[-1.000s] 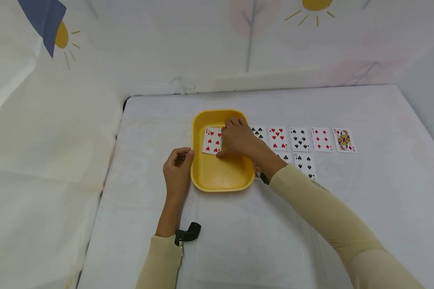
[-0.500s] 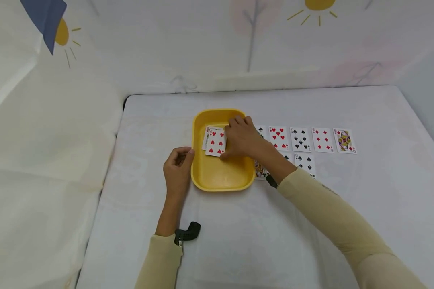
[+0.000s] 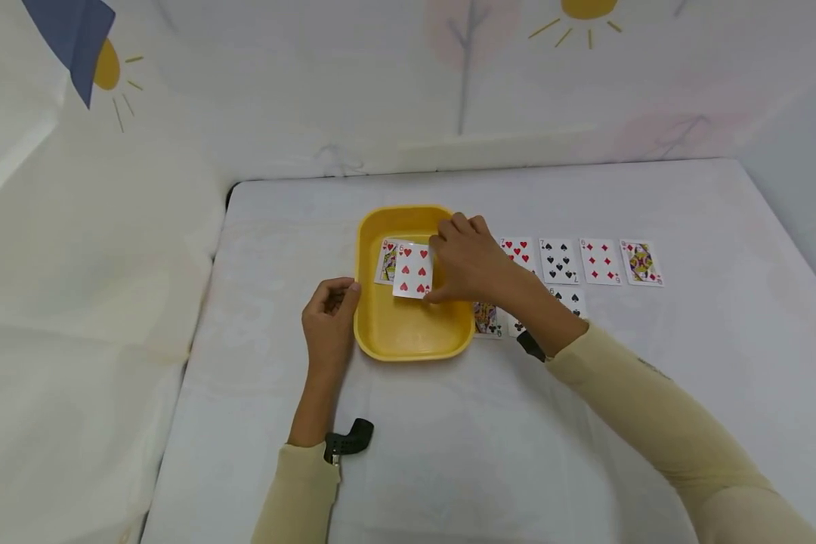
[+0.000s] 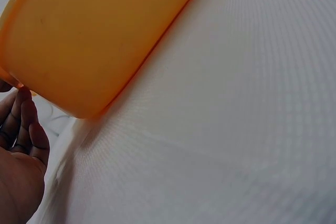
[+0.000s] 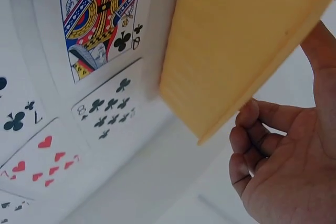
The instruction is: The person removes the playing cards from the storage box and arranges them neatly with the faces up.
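Note:
In the head view, my right hand (image 3: 472, 261) reaches over the right side of a yellow tray (image 3: 415, 336) and pinches the six of hearts (image 3: 415, 270) by its right edge. A queen card (image 3: 385, 261) with red corner marks lies in the tray, partly covered by the six. My left hand (image 3: 329, 321) grips the tray's left rim, thumb on top and fingers below. From the right wrist view, the tray wall (image 5: 236, 35) hides the card; the fingers are curled at the rim.
Right of the tray, playing cards lie face up in two rows on the white-covered table (image 3: 408, 438): a seven of hearts (image 3: 517, 251), seven of spades (image 3: 559, 261), six of diamonds (image 3: 601, 262), queen of diamonds (image 3: 642, 263) and queen of clubs (image 5: 102, 19) among them. The right forearm covers some.
My right hand has moved the six of hearts rightward, uncovering more of the queen card beneath it. My left hand keeps its place on the tray rim.

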The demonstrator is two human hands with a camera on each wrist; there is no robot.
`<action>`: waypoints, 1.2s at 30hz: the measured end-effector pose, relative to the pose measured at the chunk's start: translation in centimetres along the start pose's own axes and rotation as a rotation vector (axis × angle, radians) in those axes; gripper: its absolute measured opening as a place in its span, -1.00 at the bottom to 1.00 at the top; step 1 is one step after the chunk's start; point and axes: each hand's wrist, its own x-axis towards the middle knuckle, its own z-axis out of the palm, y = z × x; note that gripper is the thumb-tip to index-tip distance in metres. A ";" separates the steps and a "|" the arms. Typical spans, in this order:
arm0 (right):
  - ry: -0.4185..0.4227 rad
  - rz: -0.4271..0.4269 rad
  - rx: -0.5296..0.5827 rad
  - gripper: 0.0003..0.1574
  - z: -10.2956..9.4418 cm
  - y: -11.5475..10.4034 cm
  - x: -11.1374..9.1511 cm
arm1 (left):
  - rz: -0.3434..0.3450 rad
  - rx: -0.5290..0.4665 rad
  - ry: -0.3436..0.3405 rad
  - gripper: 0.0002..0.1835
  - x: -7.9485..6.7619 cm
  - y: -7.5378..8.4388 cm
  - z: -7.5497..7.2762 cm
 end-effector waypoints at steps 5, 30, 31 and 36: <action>0.017 -0.016 -0.016 0.08 -0.5 0.5 -1.3 | -0.004 -0.012 -0.005 -0.66 0.0 0.0 -0.1; 0.073 0.004 0.058 0.10 -2.0 4.0 -6.7 | -0.010 -0.005 0.003 -0.68 0.3 0.0 -1.2; 0.081 0.000 0.058 0.09 -1.9 4.2 -7.0 | 0.001 -0.010 0.004 -0.67 0.5 -0.5 -1.2; 0.096 0.010 0.062 0.09 -1.2 5.5 -8.3 | 0.000 0.002 0.003 -0.66 0.6 -0.5 -1.4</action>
